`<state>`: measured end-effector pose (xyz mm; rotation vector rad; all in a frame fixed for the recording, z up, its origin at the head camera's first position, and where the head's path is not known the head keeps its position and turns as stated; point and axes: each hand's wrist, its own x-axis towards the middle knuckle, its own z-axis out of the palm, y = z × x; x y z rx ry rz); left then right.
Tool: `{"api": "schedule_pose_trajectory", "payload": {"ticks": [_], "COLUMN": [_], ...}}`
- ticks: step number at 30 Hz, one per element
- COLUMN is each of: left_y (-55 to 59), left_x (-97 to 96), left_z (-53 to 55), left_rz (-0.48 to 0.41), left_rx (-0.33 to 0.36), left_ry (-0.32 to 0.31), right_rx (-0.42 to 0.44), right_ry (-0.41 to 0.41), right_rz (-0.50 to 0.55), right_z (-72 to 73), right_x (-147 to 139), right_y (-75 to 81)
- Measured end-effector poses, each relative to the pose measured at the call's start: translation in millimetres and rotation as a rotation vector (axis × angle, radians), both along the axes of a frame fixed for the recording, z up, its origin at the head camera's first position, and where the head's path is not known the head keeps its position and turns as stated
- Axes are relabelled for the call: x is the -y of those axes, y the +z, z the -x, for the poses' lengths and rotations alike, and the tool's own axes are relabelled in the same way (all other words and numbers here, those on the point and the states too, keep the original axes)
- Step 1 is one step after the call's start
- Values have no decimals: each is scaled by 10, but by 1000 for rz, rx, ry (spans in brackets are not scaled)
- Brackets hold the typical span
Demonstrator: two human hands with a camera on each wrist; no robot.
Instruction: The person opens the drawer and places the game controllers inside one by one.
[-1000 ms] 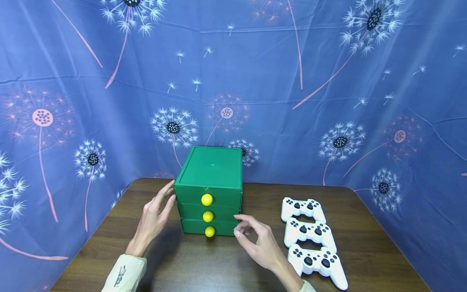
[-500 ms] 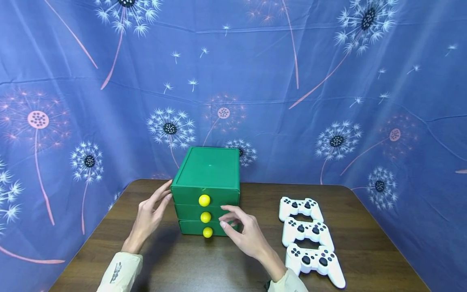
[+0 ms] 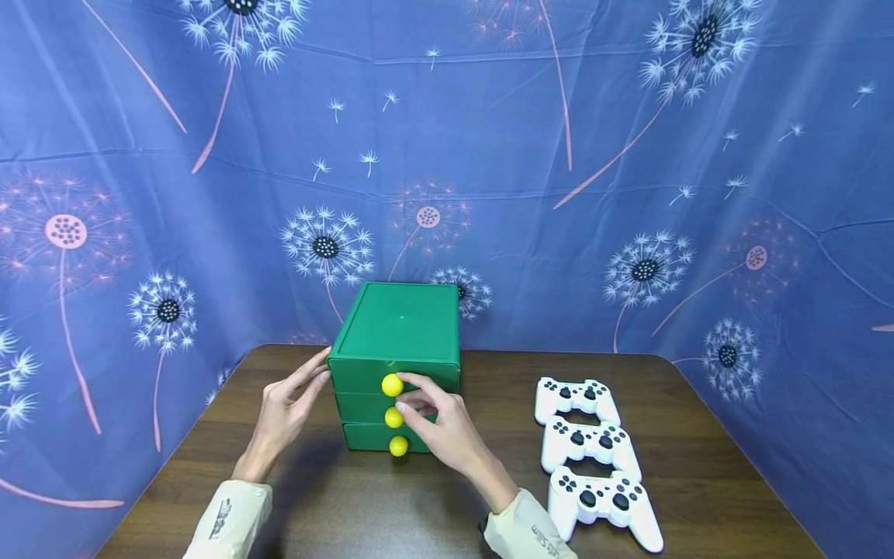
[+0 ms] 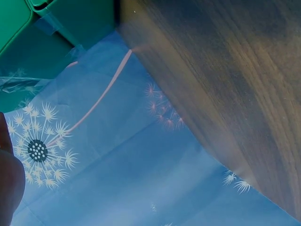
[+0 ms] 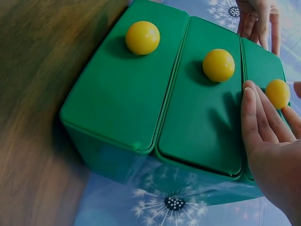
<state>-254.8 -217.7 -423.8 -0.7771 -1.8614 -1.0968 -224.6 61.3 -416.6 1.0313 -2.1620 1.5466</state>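
Observation:
A green three-drawer box (image 3: pixel 401 322) stands on the table with its drawers closed. Each drawer front has a round yellow knob: a top knob (image 3: pixel 392 384), a middle knob (image 3: pixel 394 417) and a bottom knob (image 3: pixel 398 446). My left hand (image 3: pixel 282 411) rests its extended fingertips against the box's upper left side. At the drawer fronts, my right hand (image 3: pixel 447 427) has its index fingertip right at the top knob, the thumb lower and apart. In the right wrist view, finger and thumb stand either side of the top knob (image 5: pixel 277 93), the other fingers stretched along the front.
Three white game controllers (image 3: pixel 592 446) lie in a column on the right of the brown wooden table (image 3: pixel 363 512). A blue dandelion-print cloth (image 3: pixel 531 256) hangs behind and around the table.
My right hand has moved left and up from the box's lower right edge to the top knob. The left hand stays at the box's left side.

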Motion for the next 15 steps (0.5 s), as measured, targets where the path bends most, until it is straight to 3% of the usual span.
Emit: {"api": "schedule_pose_trajectory", "payload": {"ticks": [8, 15], "left_y": [14, -23], "left_x": [4, 54], "left_z": [13, 13], "left_rz": [-7, 8], "left_rx": [-28, 53], "left_ry": [1, -5], "right_rx": [30, 33], "right_ry": [1, -31], "right_rz": [8, 17], "right_z": [45, 62], "right_x": [87, 168], "right_y": [43, 63]}}
